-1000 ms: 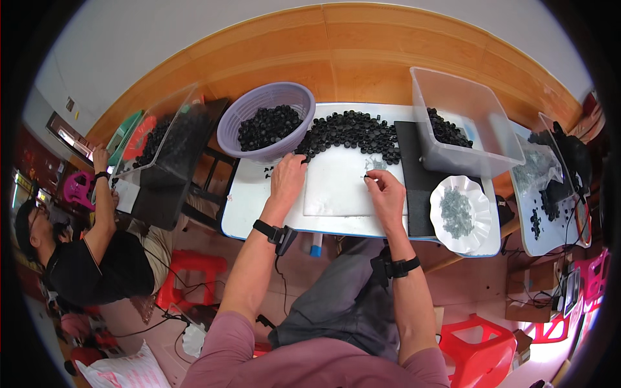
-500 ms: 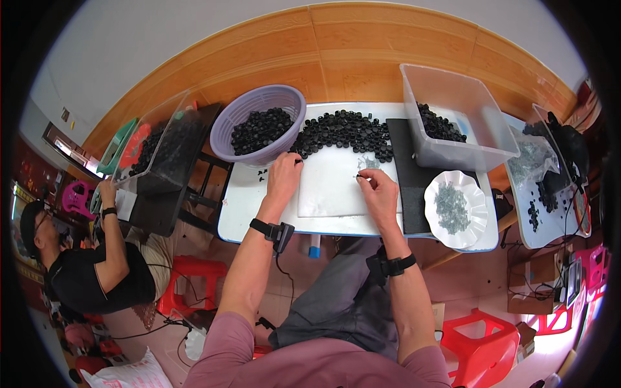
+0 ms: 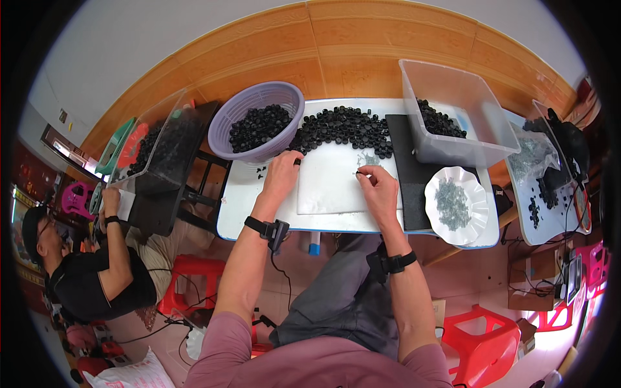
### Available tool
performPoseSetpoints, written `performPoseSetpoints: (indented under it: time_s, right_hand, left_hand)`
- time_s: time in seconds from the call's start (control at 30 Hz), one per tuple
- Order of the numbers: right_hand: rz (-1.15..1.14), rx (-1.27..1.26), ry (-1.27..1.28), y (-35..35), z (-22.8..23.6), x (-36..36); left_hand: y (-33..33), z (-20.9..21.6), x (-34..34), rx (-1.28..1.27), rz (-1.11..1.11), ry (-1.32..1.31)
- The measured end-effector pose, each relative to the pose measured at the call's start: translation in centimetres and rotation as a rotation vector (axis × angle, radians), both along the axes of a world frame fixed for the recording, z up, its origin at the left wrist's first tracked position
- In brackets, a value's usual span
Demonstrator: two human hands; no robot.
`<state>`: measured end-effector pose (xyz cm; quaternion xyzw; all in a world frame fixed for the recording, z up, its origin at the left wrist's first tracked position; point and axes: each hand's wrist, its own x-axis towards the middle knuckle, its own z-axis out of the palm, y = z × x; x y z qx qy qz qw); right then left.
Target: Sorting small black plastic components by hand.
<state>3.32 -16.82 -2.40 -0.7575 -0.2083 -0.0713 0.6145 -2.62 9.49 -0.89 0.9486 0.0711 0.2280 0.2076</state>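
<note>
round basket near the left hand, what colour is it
The basket is pale purple, seen in the head view.

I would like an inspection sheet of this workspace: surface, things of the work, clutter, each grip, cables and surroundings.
Surface: white table, with a white pad and a dark mat.
Job's things: black pieces heaped at the pad's far side, more in the purple basket and clear bin; translucent bits in the scalloped dish.
Clutter: stray black pieces near the basket.
Left grip: pinches a small black piece.
Right grip: closed on a tiny dark piece, too small to identify.
Cables: a dark cable hangs below the left wrist device; another cable lies on the floor.
Surroundings: co-worker at left, second table at right, red stool lower right.
</note>
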Motion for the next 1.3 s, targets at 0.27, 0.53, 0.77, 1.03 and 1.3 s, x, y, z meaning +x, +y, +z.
performPoseSetpoints:
  time_s: [0.27,0.53,0.77,1.03,1.3]
  right_hand:
    - [-0.003,-0.006,0.002,-0.5,0.0,-0.1]
    - [0.074,0.099,0.015,-0.3,-0.4,0.0]
    - [0.109,0.070,-0.044,-0.5,0.0,-0.2]
    - [0.136,-0.011,-0.041,-0.5,0.2,-0.3]
    - [0.124,-0.040,-0.027,-0.4,0.2,-0.4]
  left_hand:
    - [-4.2,1.4,-0.6,-0.527,-0.094,0.069]
    - [-9.8,-1.2,-0.5,-1.027,-0.195,0.055]
    - [-10.2,-1.9,-0.6,-1.072,-0.203,-0.015]
    - [-10.2,-1.9,-0.8,-1.068,-0.202,0.009]
    - [-10.2,-1.6,-1.0,-1.062,-0.223,0.026]
